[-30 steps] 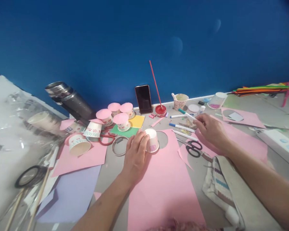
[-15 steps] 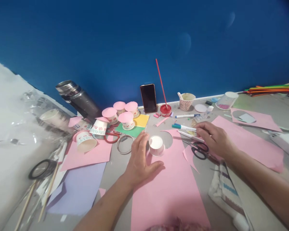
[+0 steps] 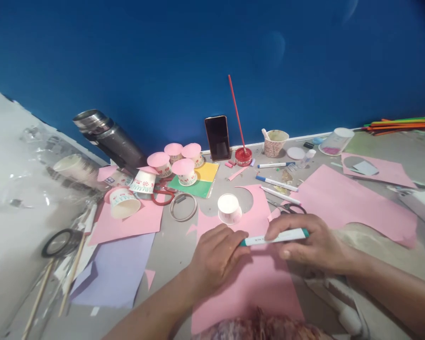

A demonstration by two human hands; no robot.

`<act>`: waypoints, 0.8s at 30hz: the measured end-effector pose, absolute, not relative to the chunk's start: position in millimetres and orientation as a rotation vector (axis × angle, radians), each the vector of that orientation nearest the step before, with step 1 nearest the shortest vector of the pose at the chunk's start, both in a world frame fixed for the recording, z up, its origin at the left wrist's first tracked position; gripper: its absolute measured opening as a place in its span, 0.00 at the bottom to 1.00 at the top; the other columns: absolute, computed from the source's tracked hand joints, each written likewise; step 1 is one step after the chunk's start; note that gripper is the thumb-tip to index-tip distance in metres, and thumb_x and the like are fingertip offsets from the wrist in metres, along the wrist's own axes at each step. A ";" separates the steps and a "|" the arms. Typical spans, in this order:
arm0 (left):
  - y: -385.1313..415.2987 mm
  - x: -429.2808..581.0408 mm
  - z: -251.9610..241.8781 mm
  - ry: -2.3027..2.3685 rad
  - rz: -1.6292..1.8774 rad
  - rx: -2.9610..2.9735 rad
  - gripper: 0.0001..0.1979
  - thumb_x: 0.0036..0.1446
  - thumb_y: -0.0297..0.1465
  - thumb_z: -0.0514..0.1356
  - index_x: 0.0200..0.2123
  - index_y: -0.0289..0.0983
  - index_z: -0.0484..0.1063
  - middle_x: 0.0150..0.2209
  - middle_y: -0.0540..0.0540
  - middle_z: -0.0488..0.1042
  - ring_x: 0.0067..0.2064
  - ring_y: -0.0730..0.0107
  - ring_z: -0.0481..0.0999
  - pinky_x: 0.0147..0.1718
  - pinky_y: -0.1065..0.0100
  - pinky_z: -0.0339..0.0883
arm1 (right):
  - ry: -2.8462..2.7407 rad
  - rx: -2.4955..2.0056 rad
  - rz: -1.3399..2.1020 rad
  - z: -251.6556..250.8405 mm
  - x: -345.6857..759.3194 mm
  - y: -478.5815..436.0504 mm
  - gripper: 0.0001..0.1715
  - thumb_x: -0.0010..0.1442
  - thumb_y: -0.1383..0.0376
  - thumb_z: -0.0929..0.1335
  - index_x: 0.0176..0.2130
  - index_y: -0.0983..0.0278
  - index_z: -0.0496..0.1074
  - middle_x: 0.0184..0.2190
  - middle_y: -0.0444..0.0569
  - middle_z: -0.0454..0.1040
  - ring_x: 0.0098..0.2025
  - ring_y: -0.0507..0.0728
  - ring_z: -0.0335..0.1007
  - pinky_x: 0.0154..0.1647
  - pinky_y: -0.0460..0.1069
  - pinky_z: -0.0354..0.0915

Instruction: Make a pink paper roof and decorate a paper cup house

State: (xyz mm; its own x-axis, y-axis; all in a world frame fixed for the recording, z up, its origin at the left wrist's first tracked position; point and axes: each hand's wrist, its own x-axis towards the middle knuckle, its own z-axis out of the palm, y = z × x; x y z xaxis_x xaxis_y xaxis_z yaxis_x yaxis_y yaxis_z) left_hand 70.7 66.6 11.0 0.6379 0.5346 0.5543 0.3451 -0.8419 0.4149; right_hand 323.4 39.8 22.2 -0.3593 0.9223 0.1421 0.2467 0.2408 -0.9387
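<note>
A white marker with green ends (image 3: 258, 241) is held level between both hands, above the pink paper sheet (image 3: 248, 293). My right hand (image 3: 310, 241) grips its barrel near the right end. The fingers of my left hand (image 3: 216, 257) are closed round the green cap at the other end. Just beyond the hands, a small white paper cup (image 3: 229, 209) stands upside down on the sheet, beside a round cut-out in the sheet's far edge. Black-handled scissors (image 3: 286, 208) lie behind my right hand, which partly hides them.
Decorated cups with pink paper discs (image 3: 184, 166), a steel flask (image 3: 109, 141) and a tape roll (image 3: 183, 208) are on the left. A phone (image 3: 217, 138) leans on the blue wall by a red paint pot (image 3: 243, 157). More markers (image 3: 276, 183) lie right of centre.
My right hand has picked up the green marker from among the pens and brought it left and nearer. My left hand has left the cup's side and closed on the marker's cap.
</note>
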 end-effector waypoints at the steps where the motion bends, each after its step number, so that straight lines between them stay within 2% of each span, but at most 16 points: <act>1: 65.1 72.4 9.2 0.711 0.958 2.548 0.14 0.76 0.36 0.52 0.49 0.36 0.74 0.29 0.45 0.77 0.29 0.66 0.74 0.29 0.66 0.65 | -1.737 -1.052 1.249 22.5 320.7 38.6 0.17 0.60 0.51 0.76 0.41 0.60 0.85 0.35 0.52 0.85 0.35 0.60 0.81 0.36 0.50 0.76; 4: 63.5 75.2 3.9 0.743 0.837 2.482 0.19 0.76 0.39 0.49 0.41 0.37 0.75 0.27 0.46 0.77 0.27 0.67 0.74 0.28 0.67 0.65 | -1.548 -1.046 1.449 21.0 320.2 40.9 0.16 0.65 0.52 0.73 0.36 0.60 0.84 0.25 0.49 0.81 0.26 0.58 0.77 0.29 0.52 0.74; 6: 66.8 73.1 2.7 0.826 0.809 2.459 0.19 0.76 0.39 0.49 0.38 0.38 0.75 0.27 0.46 0.78 0.27 0.67 0.75 0.28 0.68 0.66 | -1.321 -1.089 1.418 17.7 329.0 48.8 0.19 0.66 0.49 0.71 0.30 0.58 0.80 0.16 0.43 0.72 0.17 0.55 0.67 0.20 0.51 0.69; 9: 78.3 61.6 7.5 1.005 0.901 2.401 0.14 0.74 0.36 0.53 0.40 0.40 0.76 0.30 0.46 0.80 0.30 0.66 0.77 0.31 0.67 0.67 | -1.043 -1.075 1.263 10.7 346.9 64.4 0.20 0.64 0.46 0.71 0.31 0.57 0.77 0.13 0.38 0.61 0.15 0.51 0.52 0.17 0.49 0.60; 12: 93.6 43.3 18.2 1.167 0.912 2.399 0.10 0.71 0.36 0.57 0.40 0.41 0.78 0.29 0.47 0.77 0.30 0.64 0.74 0.32 0.64 0.66 | -1.045 -1.115 1.262 4.8 353.7 72.0 0.21 0.62 0.46 0.73 0.32 0.60 0.77 0.14 0.39 0.62 0.17 0.51 0.53 0.18 0.48 0.55; 14: 101.7 33.1 25.0 1.183 0.758 2.426 0.09 0.68 0.36 0.61 0.35 0.43 0.78 0.28 0.47 0.76 0.31 0.60 0.73 0.32 0.62 0.65 | -1.156 -1.190 1.233 3.6 351.9 70.9 0.22 0.63 0.46 0.73 0.33 0.62 0.79 0.16 0.41 0.65 0.19 0.51 0.56 0.19 0.48 0.55; 16: 104.6 29.3 28.9 1.170 0.672 2.469 0.04 0.64 0.36 0.65 0.35 0.44 0.79 0.30 0.45 0.77 0.35 0.55 0.75 0.35 0.59 0.68 | -1.255 -1.252 1.163 4.8 349.5 68.1 0.22 0.64 0.47 0.73 0.32 0.63 0.79 0.16 0.43 0.68 0.20 0.52 0.58 0.20 0.49 0.57; 17: 103.3 30.5 29.4 1.191 0.704 2.500 0.04 0.61 0.36 0.68 0.38 0.44 0.79 0.34 0.44 0.78 0.38 0.52 0.76 0.38 0.56 0.70 | -1.276 -1.274 1.135 5.7 349.0 67.1 0.22 0.64 0.47 0.73 0.32 0.63 0.80 0.16 0.43 0.68 0.20 0.52 0.58 0.20 0.49 0.57; 19: 96.3 38.6 27.2 1.262 0.881 2.566 0.13 0.60 0.36 0.70 0.47 0.43 0.77 0.44 0.40 0.78 0.47 0.49 0.77 0.46 0.52 0.73 | -1.272 -1.301 1.116 7.3 349.0 66.5 0.21 0.63 0.48 0.73 0.32 0.63 0.80 0.16 0.43 0.69 0.20 0.51 0.58 0.20 0.49 0.57; 21: 86.6 50.6 21.0 1.246 1.062 2.647 0.19 0.63 0.34 0.67 0.55 0.41 0.72 0.50 0.38 0.76 0.54 0.48 0.77 0.54 0.50 0.72 | -1.249 -1.322 1.116 8.1 349.7 67.7 0.20 0.63 0.49 0.74 0.33 0.63 0.80 0.17 0.43 0.70 0.19 0.51 0.57 0.19 0.48 0.55; 24: 78.2 65.3 6.8 1.102 0.950 2.788 0.33 0.64 0.34 0.67 0.68 0.39 0.60 0.62 0.31 0.71 0.66 0.41 0.71 0.63 0.45 0.67 | -1.246 -1.357 1.112 8.8 349.5 70.0 0.19 0.62 0.50 0.73 0.33 0.64 0.80 0.17 0.43 0.70 0.19 0.50 0.57 0.20 0.47 0.55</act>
